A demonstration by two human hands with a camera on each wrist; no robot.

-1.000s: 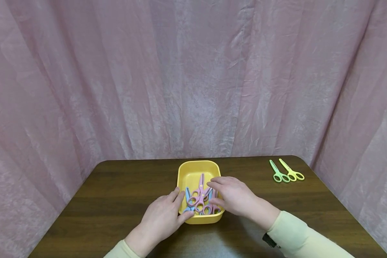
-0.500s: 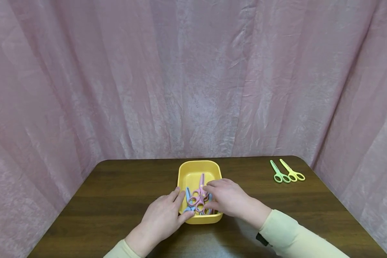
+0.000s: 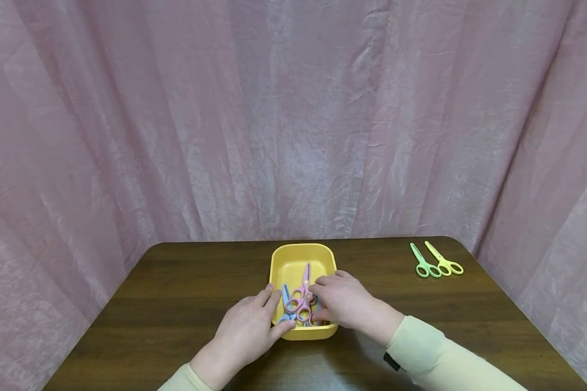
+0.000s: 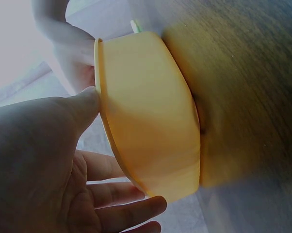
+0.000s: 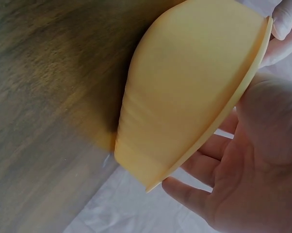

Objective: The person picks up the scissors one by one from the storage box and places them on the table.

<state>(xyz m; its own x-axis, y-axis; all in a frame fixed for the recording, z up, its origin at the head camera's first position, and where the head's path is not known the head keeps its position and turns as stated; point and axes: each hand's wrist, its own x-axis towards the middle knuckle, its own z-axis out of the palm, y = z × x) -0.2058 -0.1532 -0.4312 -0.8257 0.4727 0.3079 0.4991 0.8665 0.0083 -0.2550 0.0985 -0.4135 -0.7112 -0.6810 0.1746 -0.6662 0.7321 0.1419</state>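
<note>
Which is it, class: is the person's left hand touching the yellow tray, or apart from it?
Touching. In the left wrist view, the left hand presses its thumb against the yellow tray at the rim, no gap showing; the head view agrees.

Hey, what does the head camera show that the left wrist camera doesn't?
Only the head view shows inside the yellow tray: pink scissors and blue scissors, plus green scissors and yellow scissors at the table's far right, and the pink curtain. Only the left wrist view shows the tray's outer wall close up. Both show the tray, the left hand at its rim, and the wooden table.
</note>
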